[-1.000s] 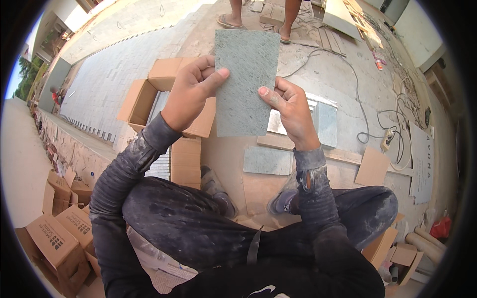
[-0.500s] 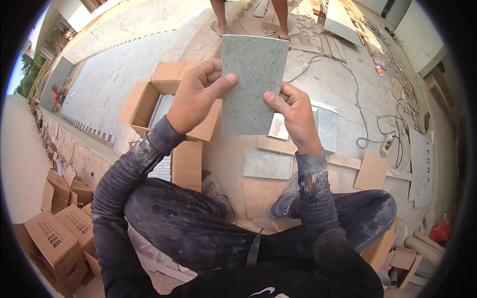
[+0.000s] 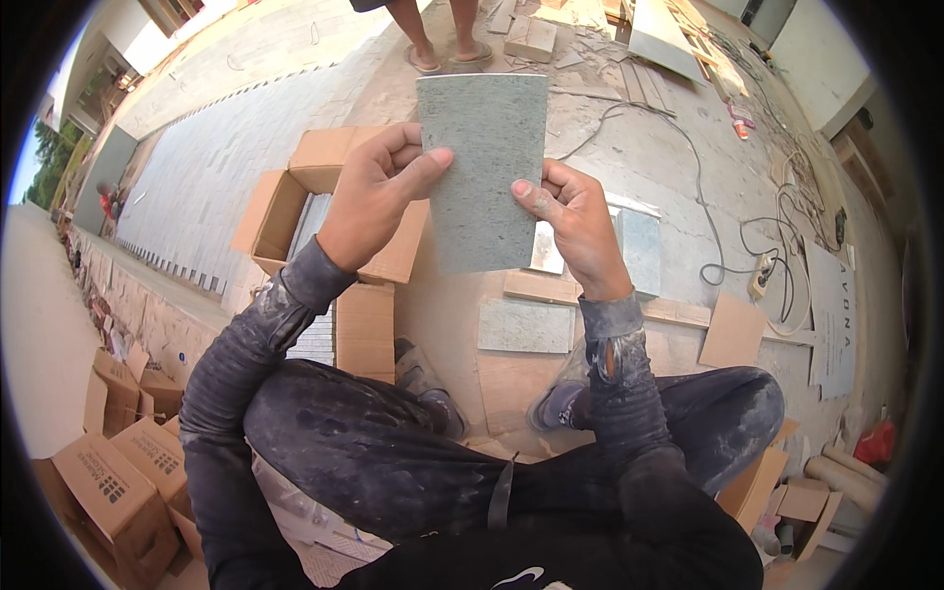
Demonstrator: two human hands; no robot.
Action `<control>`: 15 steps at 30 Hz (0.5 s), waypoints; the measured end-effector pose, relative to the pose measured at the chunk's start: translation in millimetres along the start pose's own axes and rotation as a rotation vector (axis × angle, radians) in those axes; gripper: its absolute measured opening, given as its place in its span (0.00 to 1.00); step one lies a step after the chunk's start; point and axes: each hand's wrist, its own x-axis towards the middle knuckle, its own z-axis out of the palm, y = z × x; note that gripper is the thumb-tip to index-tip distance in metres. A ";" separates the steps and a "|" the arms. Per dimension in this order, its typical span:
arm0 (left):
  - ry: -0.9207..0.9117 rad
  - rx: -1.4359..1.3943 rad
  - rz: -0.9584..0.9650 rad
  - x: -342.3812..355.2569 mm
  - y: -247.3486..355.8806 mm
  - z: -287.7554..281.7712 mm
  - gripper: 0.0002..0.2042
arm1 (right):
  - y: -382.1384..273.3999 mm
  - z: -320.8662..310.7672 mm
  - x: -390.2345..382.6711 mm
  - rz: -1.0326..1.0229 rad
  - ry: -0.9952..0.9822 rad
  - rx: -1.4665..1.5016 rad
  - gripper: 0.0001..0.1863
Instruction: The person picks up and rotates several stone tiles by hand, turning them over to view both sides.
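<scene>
Both hands hold up one grey-green stone tile [image 3: 482, 197] in front of me. My left hand [image 3: 383, 192] grips its left edge, thumb on the face and fingers bent behind. On the opposite edge, my right hand [image 3: 575, 216] pinches the tile the same way, lower down. Beneath lies another stone tile [image 3: 526, 325] on a cardboard sheet by my feet. A wooden batten [image 3: 541, 288] runs just beyond it, and a further bluish tile [image 3: 640, 251] rests past my right wrist. Left of the tile stands an open cardboard box [image 3: 278, 211] with tiles stacked inside.
A second open box [image 3: 365, 329] of stacked tiles sits by my left knee. Cartons [image 3: 103, 482] pile up at lower left. A dark cable [image 3: 700, 187] and a white socket block [image 3: 760, 277] lie at right. Another person's legs [image 3: 465, 29] stand ahead, near a wood block [image 3: 531, 39].
The held tile and both hands have shifted slightly left in view, the tile turning a little. The other person's legs now appear farther left and closer together.
</scene>
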 end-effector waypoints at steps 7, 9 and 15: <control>-0.010 0.020 -0.078 2.7 -0.4 -2.4 0.14 | 1.0 -2.8 -0.4 -0.009 -0.012 0.016 0.19; -0.002 -0.011 -0.128 4.0 -0.2 -2.3 0.16 | 1.9 -4.5 -0.4 0.017 -0.023 0.010 0.18; 0.057 -0.158 -0.249 7.3 -10.8 -11.9 0.20 | 0.8 -4.5 -2.1 0.139 -0.103 -0.003 0.18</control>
